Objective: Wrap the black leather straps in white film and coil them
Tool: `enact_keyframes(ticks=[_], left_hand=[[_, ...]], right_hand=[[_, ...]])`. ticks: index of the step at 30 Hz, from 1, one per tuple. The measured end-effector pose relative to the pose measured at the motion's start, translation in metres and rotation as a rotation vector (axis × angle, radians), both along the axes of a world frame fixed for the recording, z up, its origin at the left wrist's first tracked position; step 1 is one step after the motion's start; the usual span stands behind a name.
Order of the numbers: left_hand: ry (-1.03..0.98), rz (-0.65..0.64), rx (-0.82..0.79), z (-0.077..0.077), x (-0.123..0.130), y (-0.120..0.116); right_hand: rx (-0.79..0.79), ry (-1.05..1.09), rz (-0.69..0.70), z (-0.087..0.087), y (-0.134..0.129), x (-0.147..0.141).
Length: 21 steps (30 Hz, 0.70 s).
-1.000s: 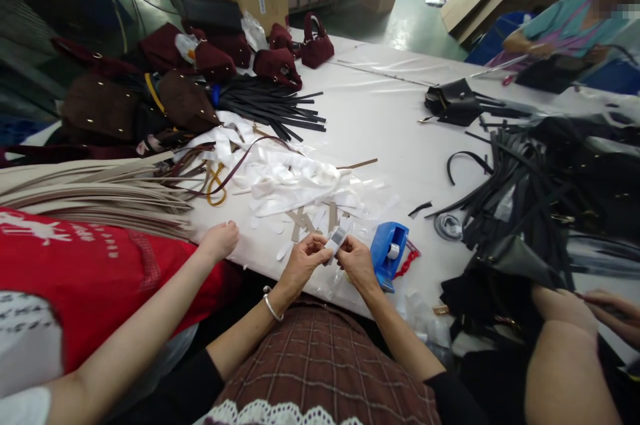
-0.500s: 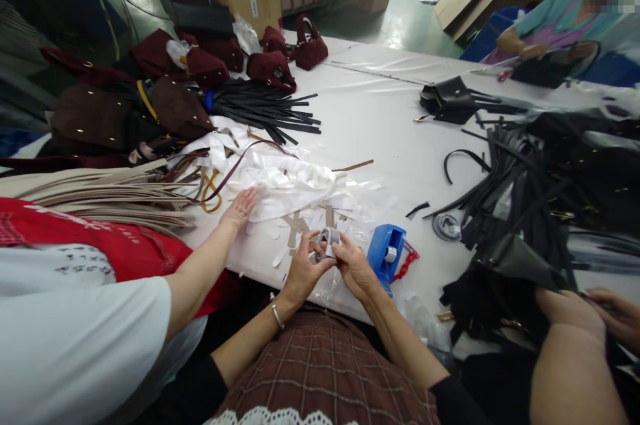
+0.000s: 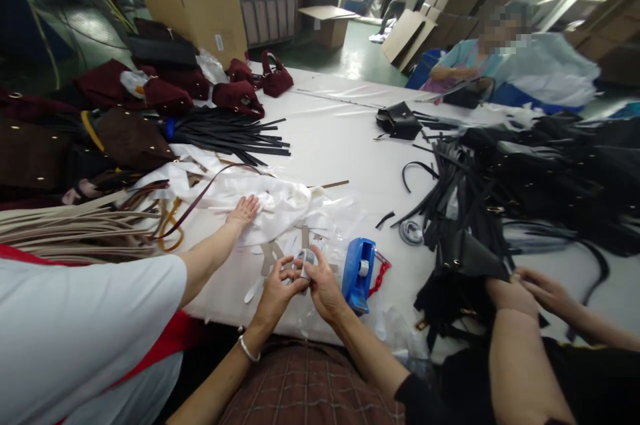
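Close to the table's near edge, my left hand (image 3: 278, 286) and my right hand (image 3: 324, 282) meet around a small grey coiled strap (image 3: 307, 256). The fingers of both hands are closed on it, and they hide part of the coil. Just right of my right hand stands a blue tape dispenser (image 3: 358, 278) with a red cord (image 3: 382, 274) beside it. Beige strip pieces (image 3: 271, 257) and white scraps lie past my fingertips. Another grey coil (image 3: 411, 233) rests further right on the table.
At left a co-worker's hand (image 3: 245, 210) rests on white strips (image 3: 277, 195). Beige straps (image 3: 75, 233), black straps (image 3: 230, 131) and maroon bags (image 3: 237, 98) lie beyond. At right, another person's hands (image 3: 525, 288) handle black material by a pile of black bags (image 3: 560, 171).
My view has tilted up and turned right, so the table's things sit further left. Both my hands still hold the coil. The co-worker's hand at left has moved onto the white strips.
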<state>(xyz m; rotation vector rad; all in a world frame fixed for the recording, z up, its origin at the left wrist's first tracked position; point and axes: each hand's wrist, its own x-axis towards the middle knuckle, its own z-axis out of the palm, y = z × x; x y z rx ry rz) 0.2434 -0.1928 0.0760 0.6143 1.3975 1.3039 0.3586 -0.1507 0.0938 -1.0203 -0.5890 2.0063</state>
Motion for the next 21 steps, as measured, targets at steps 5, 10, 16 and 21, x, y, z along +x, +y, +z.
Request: enact_keyframes(ticks=[5,10,16,21], left_hand=[[0.195,0.058,0.083,-0.014,-0.002,0.001],[0.767,-0.007,0.321,-0.023,-0.012,0.001],[1.017,-0.292,0.519,-0.024,-0.009,-0.005],[1.206,-0.293,0.612,-0.017,-0.003,-0.007]], right_hand=[[0.157,-0.171,0.097,-0.002,0.004,0.000],[0.260,-0.642,0.137,-0.016,0.003,0.009],[0.115,-0.497,0.321,-0.017,0.015,0.023],[0.043,-0.480,0.171,0.005,0.056,0.054]])
